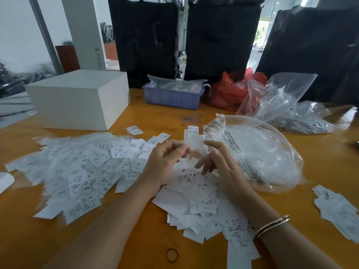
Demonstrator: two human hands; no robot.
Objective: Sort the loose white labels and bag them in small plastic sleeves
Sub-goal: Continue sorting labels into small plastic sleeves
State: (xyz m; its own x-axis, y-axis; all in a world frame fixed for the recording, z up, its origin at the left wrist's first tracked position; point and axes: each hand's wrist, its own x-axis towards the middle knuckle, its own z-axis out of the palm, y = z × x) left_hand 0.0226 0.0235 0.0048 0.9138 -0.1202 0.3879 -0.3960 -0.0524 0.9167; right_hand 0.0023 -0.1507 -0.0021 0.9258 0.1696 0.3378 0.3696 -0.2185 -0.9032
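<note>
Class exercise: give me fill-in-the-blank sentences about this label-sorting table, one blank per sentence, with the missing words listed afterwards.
1. The closed box at the table's far left is ____ in colour.
2. The bracelet sits on the person's ____ wrist.
3. The plastic tray behind the labels is ____ in colour.
4. The rubber band near the front edge lies on the bare ____.

Missing words: white; right; blue; table

labels (81, 171) spread left on table (136, 239) | box (77, 100) behind | bin (172, 98) right of box
</note>
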